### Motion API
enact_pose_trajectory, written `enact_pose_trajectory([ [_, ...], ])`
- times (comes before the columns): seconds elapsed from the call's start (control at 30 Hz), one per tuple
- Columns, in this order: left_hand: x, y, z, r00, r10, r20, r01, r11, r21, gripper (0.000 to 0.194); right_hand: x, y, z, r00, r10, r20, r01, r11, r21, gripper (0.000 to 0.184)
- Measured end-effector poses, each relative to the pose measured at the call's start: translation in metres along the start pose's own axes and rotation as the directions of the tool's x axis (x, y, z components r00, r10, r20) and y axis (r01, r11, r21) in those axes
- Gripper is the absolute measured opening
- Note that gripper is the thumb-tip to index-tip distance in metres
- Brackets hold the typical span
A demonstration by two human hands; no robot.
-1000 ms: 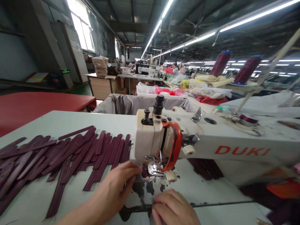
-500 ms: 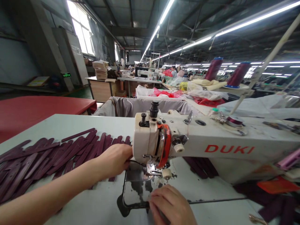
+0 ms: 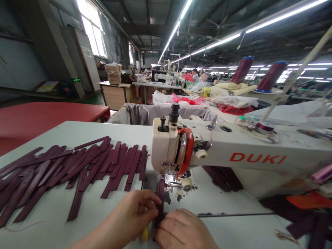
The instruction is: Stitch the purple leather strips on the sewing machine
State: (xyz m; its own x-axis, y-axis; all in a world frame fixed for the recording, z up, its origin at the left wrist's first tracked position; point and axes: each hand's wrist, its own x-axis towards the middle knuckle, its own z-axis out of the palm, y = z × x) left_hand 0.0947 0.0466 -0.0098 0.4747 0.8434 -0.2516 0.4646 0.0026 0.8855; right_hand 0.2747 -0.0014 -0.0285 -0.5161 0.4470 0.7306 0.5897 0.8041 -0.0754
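A dark maroon strip (image 3: 161, 193) lies lengthwise at the left edge of the sewing machine's presser foot (image 3: 172, 182), its far end close to the foot. My left hand (image 3: 137, 211) has its fingers curled and pinched at the strip's left side. On the near end, my right hand (image 3: 185, 228) presses with closed fingers from the right. A small yellow thing (image 3: 145, 233) shows below my left hand; its kind is hidden. The white sewing machine head (image 3: 166, 145) stands just beyond both hands.
Many maroon strips (image 3: 85, 162) lie in a loose spread on the table at left. More strips (image 3: 225, 178) sit under the machine arm. Metal tweezers or snips (image 3: 286, 237) rest at lower right. Two maroon thread cones (image 3: 272, 76) stand behind. A red-covered table (image 3: 52, 116) is at far left.
My left hand has come back from beside the machine head, toward me and right, beside my right hand. A maroon strip now shows at the foot between them. The view has shifted slightly.
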Motion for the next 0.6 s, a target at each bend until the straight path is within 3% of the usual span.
enact_pose_trajectory([
  [0.03,-0.001,-0.001,-0.002,0.989,0.129,-0.075,-0.117,0.983,0.145,0.025,0.0,0.004,-0.002,1.0,-0.007,0.006,0.008,1.0,-0.014,0.047],
  [0.07,-0.002,-0.003,-0.004,0.949,0.288,-0.127,-0.238,0.92,0.312,0.022,0.0,0.008,-0.004,1.0,-0.007,0.028,0.008,1.0,-0.02,0.049],
  [0.1,-0.003,-0.006,-0.005,0.883,0.448,-0.137,-0.34,0.814,0.471,0.026,0.0,0.011,-0.005,0.998,-0.007,0.059,0.008,1.0,-0.021,0.05],
  [0.17,-0.003,-0.013,-0.003,0.734,0.677,-0.054,-0.477,0.57,0.669,0.035,-0.002,0.015,-0.005,0.994,-0.008,0.112,0.01,1.0,-0.022,0.05],
  [0.23,0.0,-0.018,0.001,0.62,0.784,0.045,-0.541,0.384,0.748,0.05,-0.005,0.017,-0.003,0.99,-0.01,0.144,0.013,1.0,-0.019,0.047],
  [0.3,0.003,-0.018,0.005,0.557,0.822,0.119,-0.567,0.272,0.777,0.055,-0.008,0.018,0.0,0.992,-0.009,0.129,0.011,1.0,-0.015,0.045],
  [0.37,0.005,-0.014,0.006,0.555,0.819,0.147,-0.582,0.255,0.772,0.053,-0.01,0.018,0.002,0.995,-0.017,0.096,0.018,1.0,-0.007,0.046],
  [0.5,0.006,-0.005,0.005,0.617,0.782,0.091,-0.578,0.372,0.726,0.057,-0.011,0.021,0.007,0.999,-0.024,0.027,0.024,1.0,0.004,0.045],
  [0.6,0.007,-0.009,0.005,0.609,0.792,0.035,-0.588,0.421,0.691,0.061,-0.012,0.023,0.009,1.0,-0.018,-0.005,0.018,1.0,0.004,0.043],
])
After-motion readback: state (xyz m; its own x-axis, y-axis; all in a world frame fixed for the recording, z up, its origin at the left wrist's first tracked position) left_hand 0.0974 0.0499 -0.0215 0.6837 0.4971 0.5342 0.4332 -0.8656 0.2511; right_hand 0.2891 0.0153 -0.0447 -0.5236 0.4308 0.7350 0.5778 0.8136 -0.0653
